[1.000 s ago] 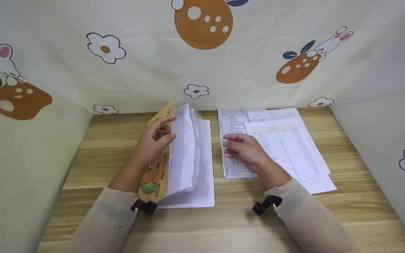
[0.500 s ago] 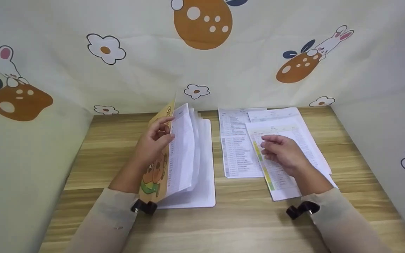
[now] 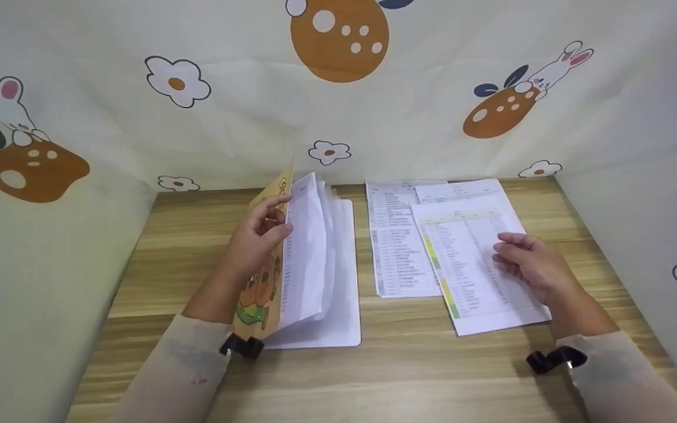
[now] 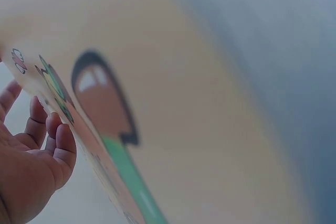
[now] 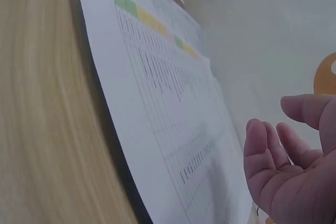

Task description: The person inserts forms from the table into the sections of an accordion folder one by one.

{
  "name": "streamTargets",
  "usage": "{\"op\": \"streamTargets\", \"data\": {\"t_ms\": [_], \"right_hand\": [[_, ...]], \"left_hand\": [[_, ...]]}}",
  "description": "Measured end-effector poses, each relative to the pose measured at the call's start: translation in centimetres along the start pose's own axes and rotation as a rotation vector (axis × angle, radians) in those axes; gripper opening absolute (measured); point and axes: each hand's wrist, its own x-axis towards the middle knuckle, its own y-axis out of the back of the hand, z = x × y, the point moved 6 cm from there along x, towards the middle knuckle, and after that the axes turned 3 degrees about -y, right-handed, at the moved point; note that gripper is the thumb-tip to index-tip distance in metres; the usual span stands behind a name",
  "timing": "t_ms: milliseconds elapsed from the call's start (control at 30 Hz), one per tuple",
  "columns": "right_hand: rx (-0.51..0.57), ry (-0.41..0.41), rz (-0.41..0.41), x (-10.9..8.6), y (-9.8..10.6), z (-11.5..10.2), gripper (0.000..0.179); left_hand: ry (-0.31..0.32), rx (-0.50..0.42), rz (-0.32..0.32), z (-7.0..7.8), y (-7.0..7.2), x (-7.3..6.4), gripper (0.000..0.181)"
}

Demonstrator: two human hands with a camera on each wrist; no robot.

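Left hand (image 3: 249, 249) grips folder (image 3: 265, 299), probably light and bendable, best held by its edge; right hand (image 3: 538, 267) empty, loosely curled, sheet (image 3: 476, 276) beneath.

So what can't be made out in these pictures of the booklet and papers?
Top sheet: print too small, head view.
Back sheet: mostly hidden by the top sheet, head view.
Cover: partly hidden by left hand, head view.
Right hand: cut off by right edge, right wrist view.

Against the left hand (image 3: 250, 241), the cover (image 4: 210, 129) blurs, cropped by that wrist's view. Below the right hand (image 3: 532, 267), the top sheet (image 3: 456, 252), seemingly tabular, is printed too small to read.
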Motion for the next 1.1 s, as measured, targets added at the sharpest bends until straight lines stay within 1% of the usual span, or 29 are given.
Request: {"op": "streamTargets", "data": {"t_ms": [167, 267, 333, 433, 533, 600, 667, 733, 867, 1033, 1100], "right_hand": [[0.067, -0.014, -0.009, -0.2, 1.9, 0.5, 0.041], [0.057, -0.021, 0.019, -0.3, 3.1, 0.7, 0.041], [-0.006, -0.032, 0.065, -0.3, 3.9, 0.8, 0.047], [-0.132, -0.051, 0.134, -0.3, 5.0, 1.0, 0.063], [-0.266, -0.03, 0.177, -0.1, 5.9, 1.0, 0.073], [-0.346, -0.006, 0.191, 0.1, 6.3, 1.0, 0.074], [-0.42, 0.013, 0.193, 0.3, 6.5, 1.0, 0.074], [-0.491, 0.014, 0.186, 0.6, 6.5, 1.1, 0.075], [-0.629, 0.016, 0.156, 0.8, 6.0, 1.2, 0.083], [-0.721, 0.016, 0.117, 1.0, 5.2, 1.4, 0.089], [-0.756, 0.035, 0.118, 1.1, 4.9, 1.3, 0.09]], "left_hand": [[-0.017, 0.0, -0.001, 0.2, -0.1, 0.0, 0.052], [-0.028, -0.002, 0.003, 0.2, -0.2, 0.0, 0.053], [-0.023, 0.006, 0.004, 0.2, -0.3, -0.1, 0.053], [-0.014, 0.008, 0.002, 0.1, -0.4, -0.1, 0.053], [-0.013, 0.014, -0.001, 0.0, -0.5, -0.1, 0.053], [-0.017, 0.018, -0.002, 0.0, -0.4, -0.1, 0.053], [-0.022, 0.02, -0.001, 0.0, -0.4, -0.1, 0.054], [-0.029, 0.021, -0.002, 0.0, -0.4, -0.1, 0.054], [-0.035, 0.023, 0.003, 0.1, -0.5, -0.1, 0.055], [-0.037, 0.03, 0.004, 0.1, -0.4, -0.2, 0.055], [-0.043, 0.036, 0.008, 0.2, -0.4, -0.2, 0.055]]}}
